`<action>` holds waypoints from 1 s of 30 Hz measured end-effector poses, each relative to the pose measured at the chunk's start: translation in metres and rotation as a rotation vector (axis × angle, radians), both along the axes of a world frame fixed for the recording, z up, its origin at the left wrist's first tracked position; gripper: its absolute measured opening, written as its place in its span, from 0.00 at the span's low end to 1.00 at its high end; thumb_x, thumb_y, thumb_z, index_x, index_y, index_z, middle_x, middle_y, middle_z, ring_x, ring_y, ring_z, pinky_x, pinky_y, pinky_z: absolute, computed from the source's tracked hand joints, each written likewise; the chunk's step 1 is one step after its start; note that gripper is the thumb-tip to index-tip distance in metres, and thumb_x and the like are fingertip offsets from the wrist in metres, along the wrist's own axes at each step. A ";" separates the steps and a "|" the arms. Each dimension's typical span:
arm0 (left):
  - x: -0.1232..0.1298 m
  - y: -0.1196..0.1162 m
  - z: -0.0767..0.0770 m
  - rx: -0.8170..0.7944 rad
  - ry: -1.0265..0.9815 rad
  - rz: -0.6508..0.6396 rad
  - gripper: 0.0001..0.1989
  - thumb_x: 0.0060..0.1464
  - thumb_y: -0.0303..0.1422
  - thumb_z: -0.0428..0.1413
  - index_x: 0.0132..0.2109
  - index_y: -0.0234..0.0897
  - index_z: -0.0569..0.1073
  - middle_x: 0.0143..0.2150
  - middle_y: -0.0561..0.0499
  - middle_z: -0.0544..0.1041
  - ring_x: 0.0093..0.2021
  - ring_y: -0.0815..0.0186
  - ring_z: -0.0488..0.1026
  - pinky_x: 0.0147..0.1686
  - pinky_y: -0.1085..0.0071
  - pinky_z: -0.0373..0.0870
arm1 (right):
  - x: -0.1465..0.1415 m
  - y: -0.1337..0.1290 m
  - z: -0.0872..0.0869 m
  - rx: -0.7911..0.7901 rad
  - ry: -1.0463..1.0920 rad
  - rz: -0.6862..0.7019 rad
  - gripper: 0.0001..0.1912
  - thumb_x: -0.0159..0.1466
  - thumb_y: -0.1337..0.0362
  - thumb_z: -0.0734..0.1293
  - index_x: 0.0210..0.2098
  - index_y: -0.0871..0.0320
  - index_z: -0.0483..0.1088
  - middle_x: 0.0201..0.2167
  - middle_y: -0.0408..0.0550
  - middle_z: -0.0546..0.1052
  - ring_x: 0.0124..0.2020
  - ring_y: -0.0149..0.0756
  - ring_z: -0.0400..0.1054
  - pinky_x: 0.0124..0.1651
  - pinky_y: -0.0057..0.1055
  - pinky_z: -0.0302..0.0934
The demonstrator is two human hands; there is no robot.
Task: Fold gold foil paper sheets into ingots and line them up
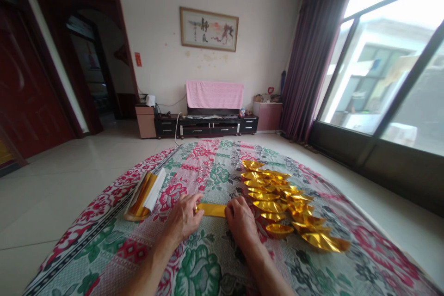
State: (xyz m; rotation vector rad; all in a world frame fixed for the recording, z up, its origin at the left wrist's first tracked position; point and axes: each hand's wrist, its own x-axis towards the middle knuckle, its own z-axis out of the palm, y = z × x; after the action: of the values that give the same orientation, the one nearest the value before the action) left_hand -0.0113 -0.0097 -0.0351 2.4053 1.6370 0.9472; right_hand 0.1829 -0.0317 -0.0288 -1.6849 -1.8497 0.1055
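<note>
A flat, narrow strip of folded gold paper lies crosswise on the patterned tablecloth, between my hands. At its left end, my left hand pinches the strip between thumb and fingers. My right hand has its fingers curled down on the right end, covering it. Just to the right stand several boat-shaped gold foil pieces in rows, the nearest ones close to my right hand. Left of my left hand is a curled stack of gold and white paper sheets.
The round table's edge curves around the cloth. Beyond it, a low black cabinet stands by the wall with a pink cloth above it. A purple curtain and large windows are at right, a red door at left.
</note>
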 end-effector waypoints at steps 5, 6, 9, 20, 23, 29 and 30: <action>-0.001 0.000 0.000 -0.005 -0.006 -0.015 0.19 0.48 0.31 0.52 0.49 0.36 0.70 0.30 0.51 0.70 0.36 0.62 0.65 0.42 0.65 0.63 | -0.001 0.001 -0.002 0.049 -0.007 0.010 0.08 0.60 0.69 0.57 0.30 0.57 0.68 0.35 0.48 0.70 0.37 0.35 0.65 0.40 0.28 0.56; -0.001 0.000 -0.001 -0.003 -0.009 -0.017 0.19 0.48 0.31 0.52 0.49 0.36 0.70 0.30 0.51 0.70 0.36 0.62 0.65 0.42 0.65 0.63 | -0.001 0.001 -0.002 0.061 -0.010 0.021 0.09 0.60 0.69 0.57 0.30 0.57 0.68 0.36 0.49 0.70 0.38 0.35 0.65 0.41 0.28 0.56; -0.002 0.000 -0.001 0.014 -0.020 -0.018 0.19 0.47 0.31 0.52 0.49 0.37 0.70 0.29 0.51 0.70 0.36 0.63 0.65 0.42 0.65 0.63 | 0.000 0.000 -0.001 0.087 -0.009 0.037 0.10 0.60 0.69 0.58 0.27 0.56 0.68 0.37 0.50 0.70 0.40 0.36 0.64 0.44 0.29 0.56; -0.002 0.000 0.002 0.029 -0.003 0.004 0.20 0.45 0.29 0.52 0.48 0.36 0.71 0.32 0.50 0.71 0.37 0.63 0.66 0.45 0.65 0.63 | 0.000 0.002 -0.003 0.110 -0.077 0.039 0.07 0.58 0.71 0.58 0.27 0.59 0.66 0.33 0.50 0.69 0.38 0.38 0.62 0.43 0.31 0.54; -0.002 0.001 0.001 0.039 -0.008 0.012 0.20 0.45 0.29 0.53 0.48 0.36 0.71 0.32 0.49 0.71 0.38 0.62 0.66 0.45 0.64 0.63 | -0.001 0.002 -0.004 0.127 -0.117 0.041 0.08 0.59 0.72 0.57 0.27 0.59 0.66 0.33 0.51 0.69 0.37 0.37 0.62 0.44 0.32 0.53; -0.003 0.002 -0.002 0.066 -0.028 -0.013 0.22 0.44 0.27 0.52 0.50 0.35 0.70 0.43 0.45 0.73 0.47 0.59 0.66 0.52 0.61 0.61 | -0.002 0.000 -0.003 0.183 -0.131 0.045 0.10 0.63 0.70 0.55 0.28 0.59 0.64 0.30 0.48 0.69 0.33 0.35 0.62 0.40 0.30 0.52; -0.003 0.003 -0.003 0.070 -0.031 -0.021 0.22 0.44 0.27 0.51 0.50 0.35 0.70 0.43 0.45 0.73 0.47 0.59 0.66 0.53 0.60 0.59 | -0.002 -0.001 -0.003 0.181 -0.129 0.039 0.10 0.63 0.69 0.54 0.29 0.58 0.64 0.30 0.47 0.69 0.33 0.34 0.62 0.39 0.29 0.52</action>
State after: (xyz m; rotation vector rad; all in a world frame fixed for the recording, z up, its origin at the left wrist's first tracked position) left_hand -0.0143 -0.0068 -0.0378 2.4345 1.5905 1.0499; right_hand 0.1804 -0.0326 -0.0320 -1.5626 -1.9242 -0.1542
